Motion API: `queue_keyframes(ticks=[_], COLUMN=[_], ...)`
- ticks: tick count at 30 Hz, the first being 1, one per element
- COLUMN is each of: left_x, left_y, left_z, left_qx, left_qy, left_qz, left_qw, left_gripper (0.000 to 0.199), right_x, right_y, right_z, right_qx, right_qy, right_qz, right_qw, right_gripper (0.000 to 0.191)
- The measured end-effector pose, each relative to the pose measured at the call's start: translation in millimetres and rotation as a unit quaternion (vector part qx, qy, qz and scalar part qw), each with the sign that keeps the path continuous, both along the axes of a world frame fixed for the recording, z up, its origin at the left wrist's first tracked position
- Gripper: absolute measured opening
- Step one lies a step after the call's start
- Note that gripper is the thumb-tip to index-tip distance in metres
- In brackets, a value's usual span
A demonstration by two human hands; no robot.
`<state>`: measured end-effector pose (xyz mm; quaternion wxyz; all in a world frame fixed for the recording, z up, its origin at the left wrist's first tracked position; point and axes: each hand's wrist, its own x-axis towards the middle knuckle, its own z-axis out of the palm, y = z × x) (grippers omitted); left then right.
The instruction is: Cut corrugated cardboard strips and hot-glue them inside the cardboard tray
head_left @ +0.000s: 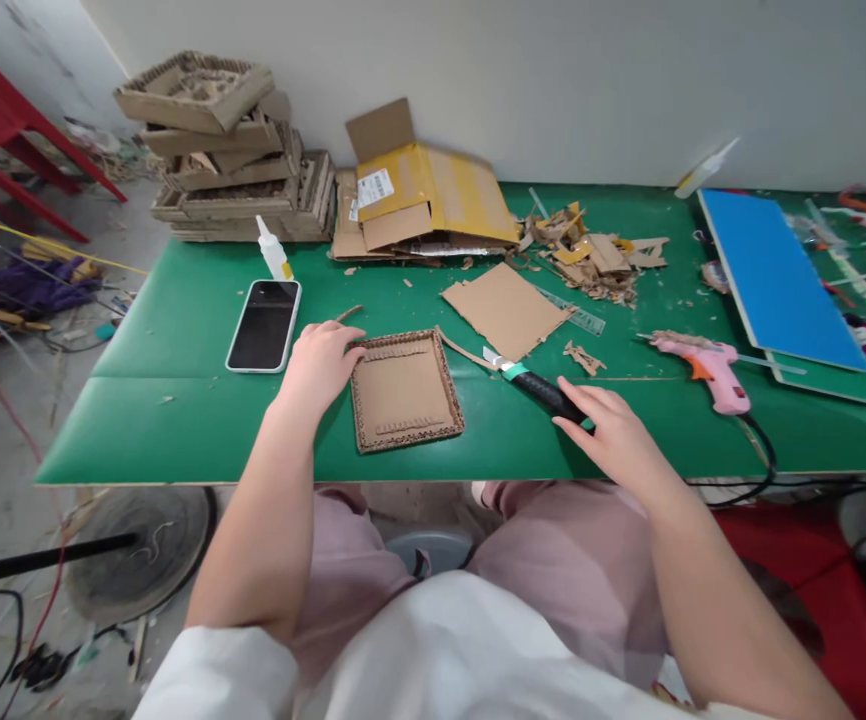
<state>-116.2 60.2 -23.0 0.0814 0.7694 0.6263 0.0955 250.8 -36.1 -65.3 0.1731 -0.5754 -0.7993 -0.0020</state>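
A shallow square cardboard tray (405, 390) with corrugated edges lies flat near the table's front edge. My left hand (322, 362) rests at its upper left corner, fingers bent and lying close together against the rim. To the right, my right hand (607, 425) has its fingers and thumb around the end of a black utility knife (542, 390), whose blade points up and left. A thin cardboard strip (463, 350) runs from the tray's upper right corner toward the blade. Behind the knife lies a flat cardboard piece (508, 310) over a clear ruler (583, 318).
A phone (263, 326) and a glue bottle (274, 250) are at left. Stacked cardboard trays (245, 190), a torn box (433, 195) and scraps (598, 255) line the back. A pink glue gun (707, 370) and a blue board (782, 275) are at right.
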Motion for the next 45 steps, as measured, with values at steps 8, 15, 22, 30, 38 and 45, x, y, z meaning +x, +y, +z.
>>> queue_keyframes(ticks=[8,15,22,30,38,45], left_x=[-22,-18,-15,18,61,63], left_y=[4,13,17,-4,-4,4], left_z=[5.9,0.1,-7.3,6.2,7.4,-3.7], left_qx=[0.045,0.017,-0.003,-0.026,-0.132,-0.137], left_qy=[-0.048,0.007,0.016,-0.326,-0.56,-0.518], left_qz=[0.07,0.111,0.136,0.028,0.032,0.031], left_qw=[0.995,0.994,0.991,0.945,0.817,0.844], left_gripper=[0.032,0.029,0.028,0.029,0.049,0.037], right_x=[-65,-109,-115,-131,-152,-142], right_y=[45,85,93,73,64,38], right_z=[13.3,14.8,26.2,51.1,39.4,41.9], right_qx=[0.112,0.058,0.051,-0.25,-0.292,-0.299], right_qy=[-0.032,-0.137,-0.118,0.344,0.481,0.442], right_qz=[0.08,0.062,0.033,-0.032,-0.027,0.038], right_qw=[0.99,0.987,0.991,0.905,0.826,0.845], right_gripper=[0.031,0.019,0.025,0.019,0.024,0.031])
